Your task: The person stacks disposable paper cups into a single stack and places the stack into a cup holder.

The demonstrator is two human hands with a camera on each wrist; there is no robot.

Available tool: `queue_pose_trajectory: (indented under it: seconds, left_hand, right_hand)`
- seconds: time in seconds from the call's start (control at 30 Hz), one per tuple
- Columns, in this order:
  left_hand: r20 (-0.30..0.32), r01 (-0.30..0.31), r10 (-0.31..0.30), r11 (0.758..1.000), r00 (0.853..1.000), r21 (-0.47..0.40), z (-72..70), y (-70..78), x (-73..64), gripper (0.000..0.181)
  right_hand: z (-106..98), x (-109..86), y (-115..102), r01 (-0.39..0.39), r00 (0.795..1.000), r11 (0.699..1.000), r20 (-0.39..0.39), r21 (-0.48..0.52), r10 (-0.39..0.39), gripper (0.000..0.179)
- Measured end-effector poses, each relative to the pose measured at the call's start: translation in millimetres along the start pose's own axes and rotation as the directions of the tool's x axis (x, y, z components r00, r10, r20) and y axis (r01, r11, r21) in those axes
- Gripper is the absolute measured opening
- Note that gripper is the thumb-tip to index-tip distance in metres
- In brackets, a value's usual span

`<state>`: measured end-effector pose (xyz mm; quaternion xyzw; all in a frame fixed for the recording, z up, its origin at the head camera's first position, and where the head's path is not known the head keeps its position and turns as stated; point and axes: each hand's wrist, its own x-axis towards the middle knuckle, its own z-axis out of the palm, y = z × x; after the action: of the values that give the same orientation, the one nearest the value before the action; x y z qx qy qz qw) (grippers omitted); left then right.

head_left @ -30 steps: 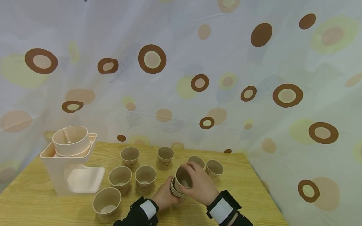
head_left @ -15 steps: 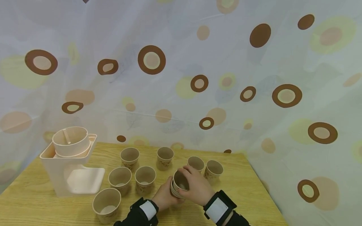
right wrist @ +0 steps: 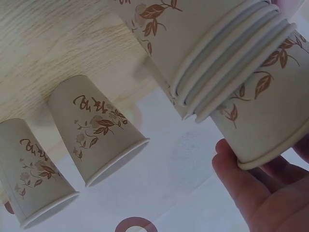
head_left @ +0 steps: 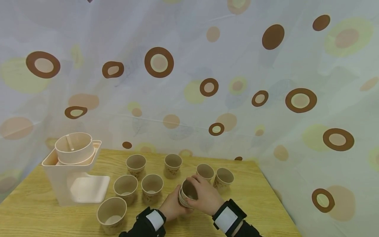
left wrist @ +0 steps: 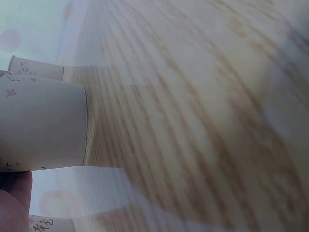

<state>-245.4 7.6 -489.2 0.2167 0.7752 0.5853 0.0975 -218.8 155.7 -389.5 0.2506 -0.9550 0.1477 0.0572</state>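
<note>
My left hand (head_left: 172,208) holds a short stack of nested paper cups (right wrist: 227,60) near the front of the table. The right hand (head_left: 207,197) grips the topmost paper cup (head_left: 189,189) by its rim, thumb on the near side and fingers over the far side. That cup sits partly inside the stack, its lower end hidden by the rims below. In the right wrist view its wall (right wrist: 270,106) shows brown leaf prints, and fingers (right wrist: 241,186) are at its rim. The left wrist view has a cup wall (left wrist: 43,121) with fingers beneath it.
Several upright paper cups stand around: one at front left (head_left: 112,215), others behind it, such as one (head_left: 152,187) beside the left hand. Two more (head_left: 224,179) are behind the right hand. A white plastic appliance (head_left: 74,177) stands at left; patterned cloth (head_left: 189,65) hangs behind.
Over the last second my right hand has shifted slightly left, bringing the top cup closer over the stack. In the last half second hardly anything moved.
</note>
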Motion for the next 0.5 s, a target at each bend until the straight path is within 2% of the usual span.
queue_pose_trajectory:
  seconds: [0.2,0.5]
  left_hand:
    - [-0.021,0.002,-0.002,1.000,1.000,0.024,-0.9,-0.9,-1.4,0.080]
    - [-0.015,0.006,-0.006,0.999,1.000,0.047,0.6,2.2,0.2,0.079]
  right_hand:
    - [5.0,1.3,-0.5,0.026,1.000,0.999,0.013,-0.018,-0.026,0.058]
    - [5.4,0.4,2.5,-0.009,1.000,1.000,0.023,-0.012,0.009,0.062]
